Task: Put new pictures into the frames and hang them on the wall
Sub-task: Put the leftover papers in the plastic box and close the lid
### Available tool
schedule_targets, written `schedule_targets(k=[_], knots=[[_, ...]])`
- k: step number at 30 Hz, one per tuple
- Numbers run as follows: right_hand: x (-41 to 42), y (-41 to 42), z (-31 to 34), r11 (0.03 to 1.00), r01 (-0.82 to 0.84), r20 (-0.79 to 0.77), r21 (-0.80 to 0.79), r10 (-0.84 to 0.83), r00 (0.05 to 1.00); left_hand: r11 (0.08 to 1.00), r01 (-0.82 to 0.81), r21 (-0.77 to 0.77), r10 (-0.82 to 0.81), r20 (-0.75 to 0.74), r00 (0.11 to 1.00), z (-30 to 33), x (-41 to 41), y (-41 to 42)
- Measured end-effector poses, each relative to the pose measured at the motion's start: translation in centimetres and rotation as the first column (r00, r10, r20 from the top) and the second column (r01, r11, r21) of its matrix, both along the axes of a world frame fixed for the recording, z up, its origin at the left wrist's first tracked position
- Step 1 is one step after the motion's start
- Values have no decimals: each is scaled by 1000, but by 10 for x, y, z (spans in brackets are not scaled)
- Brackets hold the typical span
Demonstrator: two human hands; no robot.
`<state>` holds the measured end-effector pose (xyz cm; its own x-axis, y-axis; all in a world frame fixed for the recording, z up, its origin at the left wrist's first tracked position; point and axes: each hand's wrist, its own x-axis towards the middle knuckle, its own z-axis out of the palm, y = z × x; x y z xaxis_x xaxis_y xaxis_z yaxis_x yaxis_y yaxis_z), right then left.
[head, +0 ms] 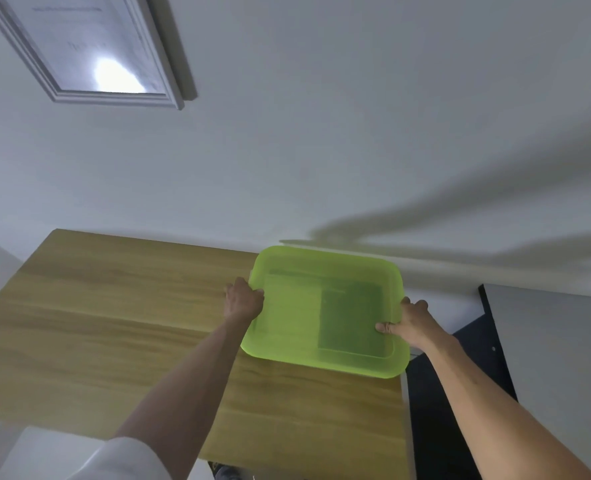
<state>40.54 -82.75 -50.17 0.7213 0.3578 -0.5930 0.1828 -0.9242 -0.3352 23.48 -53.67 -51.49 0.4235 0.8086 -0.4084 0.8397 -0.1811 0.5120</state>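
Observation:
A translucent green plastic bin [294, 317] rests at the right end of the wooden table [114, 323], close to the wall. Through its green lid or bottom a darker rectangular sheet [352, 320] shows dimly; what it is cannot be told. My left hand [243, 299] grips the bin's left edge. On the right edge my right hand [406, 322] holds on, thumb over the rim. A silver picture frame [89, 50] with a pale document behind glass hangs on the white wall at the upper left, with a bright glare spot on it.
The table's right edge [404, 410] lies just under the bin. Beyond it is a dark gap and a grey panel [546, 358] with a black edge. Shadows of my arms fall across the white wall on the right.

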Motion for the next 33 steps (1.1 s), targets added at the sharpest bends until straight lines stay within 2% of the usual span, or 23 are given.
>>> schedule_targets(k=[4,8,10,12,17,23,33], knots=[[-10,-1,1,995,-94,57,-22,95,994,996,27,80,-23,-41,999,0,1,-5],[-33,11,1,961,-267,126,-75,275,953,970,150,190,-131,-108,986,-4,0,-14],[-46,23,-2,954,-292,158,-64,298,941,917,290,274,-252,-165,954,-11,-1,-22],[-53,35,-5,968,-252,232,-16,249,940,839,432,330,-390,-189,901,-18,-2,-27],[-53,45,-25,961,-274,406,-27,261,876,683,624,379,-601,-193,776,-26,6,-28],[-56,43,-45,962,-265,513,-71,263,817,631,669,394,-621,-260,739,-43,6,-28],[-48,51,-54,962,-253,532,-99,266,804,614,676,408,-628,-267,731,-48,15,-20]])
